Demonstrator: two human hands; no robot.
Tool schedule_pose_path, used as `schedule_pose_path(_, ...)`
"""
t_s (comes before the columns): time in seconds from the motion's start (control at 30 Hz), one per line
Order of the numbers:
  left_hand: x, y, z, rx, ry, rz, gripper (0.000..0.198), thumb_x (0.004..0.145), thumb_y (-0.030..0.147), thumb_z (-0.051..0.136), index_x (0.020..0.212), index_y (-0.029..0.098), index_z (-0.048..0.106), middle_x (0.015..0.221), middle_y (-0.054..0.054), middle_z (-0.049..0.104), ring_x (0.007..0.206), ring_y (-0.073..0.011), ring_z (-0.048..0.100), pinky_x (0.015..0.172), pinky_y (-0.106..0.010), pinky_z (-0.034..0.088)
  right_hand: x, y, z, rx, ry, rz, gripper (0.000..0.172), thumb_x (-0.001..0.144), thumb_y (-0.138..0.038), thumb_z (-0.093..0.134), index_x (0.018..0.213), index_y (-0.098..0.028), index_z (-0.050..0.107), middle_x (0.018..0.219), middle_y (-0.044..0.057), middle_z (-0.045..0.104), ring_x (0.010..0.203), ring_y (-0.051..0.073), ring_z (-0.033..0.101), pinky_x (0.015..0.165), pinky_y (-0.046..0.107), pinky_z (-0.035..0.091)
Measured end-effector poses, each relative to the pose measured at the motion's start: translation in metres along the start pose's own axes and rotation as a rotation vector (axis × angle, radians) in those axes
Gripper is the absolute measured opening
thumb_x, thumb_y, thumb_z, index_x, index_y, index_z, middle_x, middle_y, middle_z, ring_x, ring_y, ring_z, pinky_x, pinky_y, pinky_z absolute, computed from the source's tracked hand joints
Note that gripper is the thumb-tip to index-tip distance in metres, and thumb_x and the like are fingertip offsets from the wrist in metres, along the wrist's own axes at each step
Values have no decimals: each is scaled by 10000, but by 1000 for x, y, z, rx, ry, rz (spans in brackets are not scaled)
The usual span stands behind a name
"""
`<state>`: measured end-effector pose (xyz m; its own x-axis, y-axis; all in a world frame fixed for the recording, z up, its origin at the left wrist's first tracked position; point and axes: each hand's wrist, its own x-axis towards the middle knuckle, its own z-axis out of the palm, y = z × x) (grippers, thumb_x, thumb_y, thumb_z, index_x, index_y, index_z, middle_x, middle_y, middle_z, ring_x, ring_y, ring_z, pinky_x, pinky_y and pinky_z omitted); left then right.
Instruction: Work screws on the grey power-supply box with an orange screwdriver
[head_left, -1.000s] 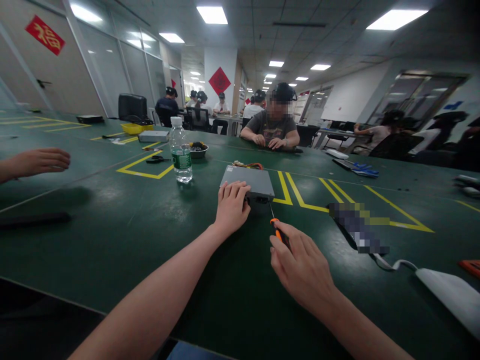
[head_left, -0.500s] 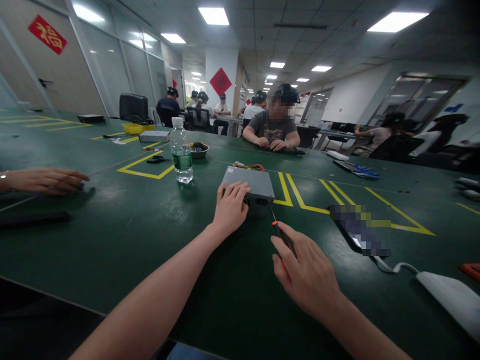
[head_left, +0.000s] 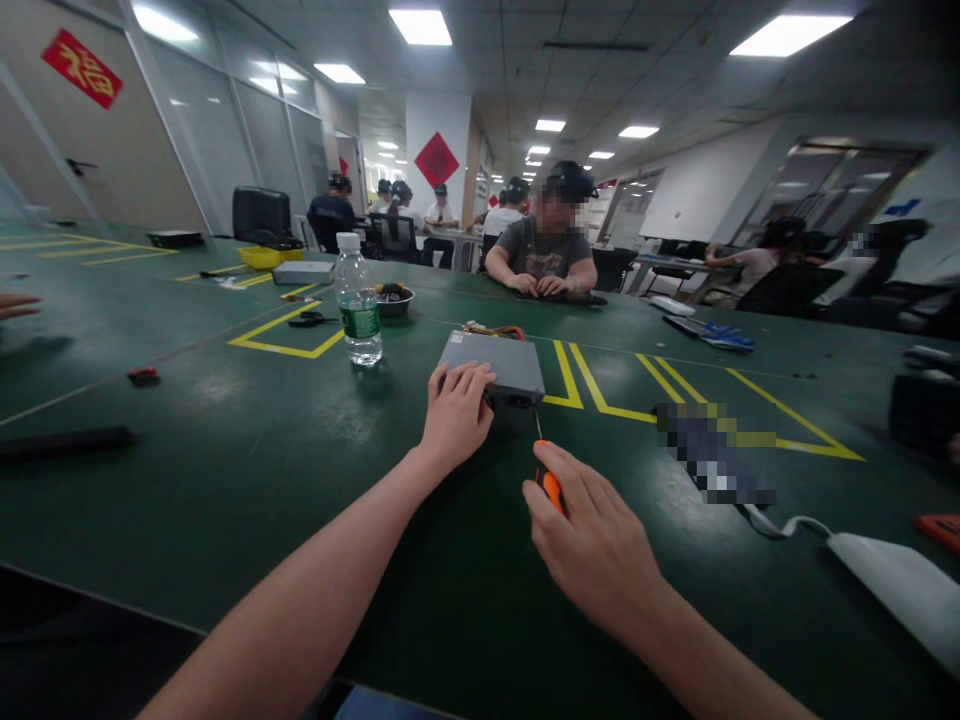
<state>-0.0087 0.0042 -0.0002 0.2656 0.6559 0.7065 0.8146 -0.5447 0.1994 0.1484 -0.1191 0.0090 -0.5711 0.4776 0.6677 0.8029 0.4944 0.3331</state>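
A grey metal power supply unit [head_left: 510,365] lies on the green table, with coloured wires [head_left: 504,331] coming out of its far side. My left hand [head_left: 456,415] grips its near left edge, fingers over the top cover; the thumb is mostly hidden. In my right hand [head_left: 589,535] is a screwdriver [head_left: 552,488] with an orange and black handle. Its thin shaft points up at the unit's near right corner. Whether the tip touches a screw there I cannot tell.
A water bottle [head_left: 360,310] and a metal bowl [head_left: 396,303] stand left of the unit. To the right, a blurred-out dark device [head_left: 712,455] connects by cable to a white block [head_left: 900,590]. A person [head_left: 546,250] sits opposite; another person's hand [head_left: 16,305] is at far left.
My right hand has turned slightly around the screwdriver, showing more of its orange handle. The other person's hand at left has drawn back, uncovering a small red item.
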Motion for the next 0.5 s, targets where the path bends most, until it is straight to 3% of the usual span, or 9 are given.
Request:
schedule_pose_path(0.1,0,0,0,3,-1,2,318,772,138,454,1073,239,484,1219,6,541,1187,-176,407,1071,-394,165,-2,3,2,-49,8,-18,259,809,-86,472,1053,-167,510,1173,166,533,1095,241,514,810,344,485)
schedule_pose_path(0.27,0,-1,1,-6,3,8,311,775,141,451,1070,234,487,1215,3,543,1190,-177,405,1071,-397,170,-2,13,-3,-78,107,20,159,800,-198,571,952,-169,533,1045,140,608,821,162,616,717,281,495)
schedule_pose_path(0.5,0,-1,0,0,-10,1,318,774,137,448,1074,232,493,1223,-1,539,1196,-181,402,1078,-404,164,1,9,0,7,39,-14,185,814,-150,482,995,-133,510,1152,201,532,1091,256,510,830,391,469)
